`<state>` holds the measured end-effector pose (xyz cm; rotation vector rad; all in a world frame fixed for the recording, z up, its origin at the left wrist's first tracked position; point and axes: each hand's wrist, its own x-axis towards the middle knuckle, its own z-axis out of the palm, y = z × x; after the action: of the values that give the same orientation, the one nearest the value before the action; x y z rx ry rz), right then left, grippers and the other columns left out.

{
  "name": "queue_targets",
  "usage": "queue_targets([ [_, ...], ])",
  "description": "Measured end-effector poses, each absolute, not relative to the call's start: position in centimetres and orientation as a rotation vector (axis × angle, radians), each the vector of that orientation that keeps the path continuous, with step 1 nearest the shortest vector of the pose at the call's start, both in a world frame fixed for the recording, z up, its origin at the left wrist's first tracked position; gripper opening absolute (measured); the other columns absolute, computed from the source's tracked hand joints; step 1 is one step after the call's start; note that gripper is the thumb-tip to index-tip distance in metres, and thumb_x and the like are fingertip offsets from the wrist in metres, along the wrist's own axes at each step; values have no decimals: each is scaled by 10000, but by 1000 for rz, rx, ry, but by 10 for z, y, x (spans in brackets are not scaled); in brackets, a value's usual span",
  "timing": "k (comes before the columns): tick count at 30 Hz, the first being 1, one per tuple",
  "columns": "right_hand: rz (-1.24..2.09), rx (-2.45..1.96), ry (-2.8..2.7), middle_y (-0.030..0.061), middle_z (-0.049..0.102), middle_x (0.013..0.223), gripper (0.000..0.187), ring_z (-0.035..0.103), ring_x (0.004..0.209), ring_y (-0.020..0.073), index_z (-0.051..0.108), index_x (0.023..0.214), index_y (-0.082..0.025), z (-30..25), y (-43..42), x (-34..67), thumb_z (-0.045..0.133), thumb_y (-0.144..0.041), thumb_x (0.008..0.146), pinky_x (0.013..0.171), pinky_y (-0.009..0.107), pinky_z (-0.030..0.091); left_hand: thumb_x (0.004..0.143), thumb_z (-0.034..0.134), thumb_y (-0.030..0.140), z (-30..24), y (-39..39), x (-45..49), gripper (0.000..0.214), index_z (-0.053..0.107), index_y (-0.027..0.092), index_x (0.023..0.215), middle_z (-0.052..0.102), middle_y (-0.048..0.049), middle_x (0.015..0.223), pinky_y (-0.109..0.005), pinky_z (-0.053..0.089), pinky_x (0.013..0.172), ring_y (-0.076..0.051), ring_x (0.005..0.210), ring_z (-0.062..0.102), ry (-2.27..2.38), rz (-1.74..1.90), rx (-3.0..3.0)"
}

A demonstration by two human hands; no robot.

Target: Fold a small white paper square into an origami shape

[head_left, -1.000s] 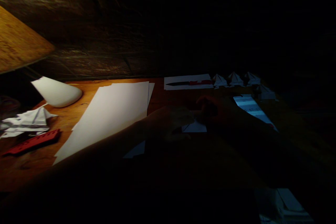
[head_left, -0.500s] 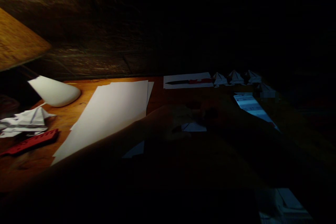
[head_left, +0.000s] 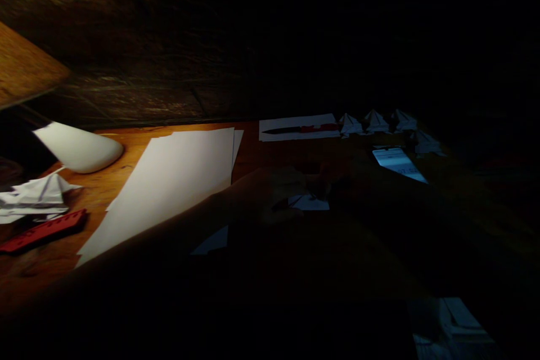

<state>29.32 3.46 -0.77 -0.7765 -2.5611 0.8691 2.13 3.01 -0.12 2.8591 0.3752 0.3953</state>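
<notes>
Small white folded paper piece (head_left: 315, 203), midway between wooden table's (head_left: 98, 190) near and far edges, beside bare left hand (head_left: 286, 187) and right hand (head_left: 334, 180), finger grip untellable; darkness could cause crooked creases.

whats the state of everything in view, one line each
Lamp, apparently lit
Phone, screen lit
Knife, blade exposed
Loose sheets, flat, unevenly stacked
Row of paper shapes, folded
Paper by lamp, creased
Red strip, lying flat
Small paper, partly hidden
Left hand, at small paper, grip unclear
Right hand, too dark to tell
</notes>
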Motion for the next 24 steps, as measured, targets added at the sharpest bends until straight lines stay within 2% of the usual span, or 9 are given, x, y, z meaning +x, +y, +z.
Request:
queue_targets([
  [6,814,-814,-2593,16,708,955,97,645,810,164,767,826,-243,1,32,293,687,-190,842,738,290,436,978,568,337,-5,32,20,328,582,224,1284,665,-93,1215,-407,534,956,-244,1137,613,343,394,2873],
  [12,747,-819,-2631,9,703,945,113,652,831,170,744,791,-227,3,32,292,669,-147,816,734,282,423,979,569,355,-4,31,20,377,552,197,1320,640,-107,1297,-411,523,995,-254,1200,597,360,393,2882],
  [19,824,-725,-2652,4,681,957,161,640,836,152,721,827,-218,2,36,292,629,-88,807,714,268,411,978,568,343,-2,30,21,375,553,224,1333,634,-93,1302,-408,534,983,-248,1186,607,395,380,2864],
  [24,854,-700,-2642,2,678,967,128,639,855,158,703,834,-223,-3,37,293,625,-122,843,727,282,419,977,558,341,-2,31,22,363,571,224,1321,643,-94,1270,-405,545,956,-245,1149,622,398,371,2870],
])
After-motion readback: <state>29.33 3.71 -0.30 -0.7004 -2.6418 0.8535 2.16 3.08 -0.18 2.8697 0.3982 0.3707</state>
